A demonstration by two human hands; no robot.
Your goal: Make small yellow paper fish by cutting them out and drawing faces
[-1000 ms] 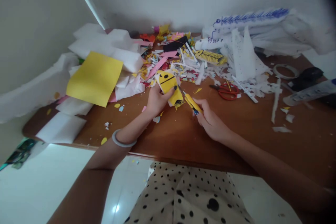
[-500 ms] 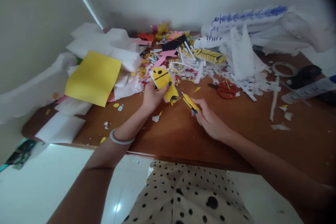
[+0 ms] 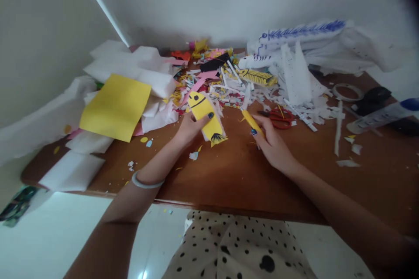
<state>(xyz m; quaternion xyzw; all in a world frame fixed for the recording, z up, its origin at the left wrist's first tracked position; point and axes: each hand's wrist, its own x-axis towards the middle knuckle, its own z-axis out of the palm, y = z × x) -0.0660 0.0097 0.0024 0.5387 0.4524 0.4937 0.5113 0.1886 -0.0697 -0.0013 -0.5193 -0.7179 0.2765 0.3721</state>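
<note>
Both forearms reach forward and converge toward the centre. The left hand [image 3: 190,127] is raised slightly, palm turned inward, thumb extended to the right with a dark-painted nail visible; the fingers are curled in a pinch grip. A pale bangle sits on the left wrist. The right hand [image 3: 273,144] lies low, back of hand up, fingers folded closed in a grip, index finger apparently extended forward. The hands are apart, not touching.

Yellow paper fish [image 3: 205,117] with black markings; red scissors [image 3: 280,116]; brown table [image 3: 235,174].
</note>
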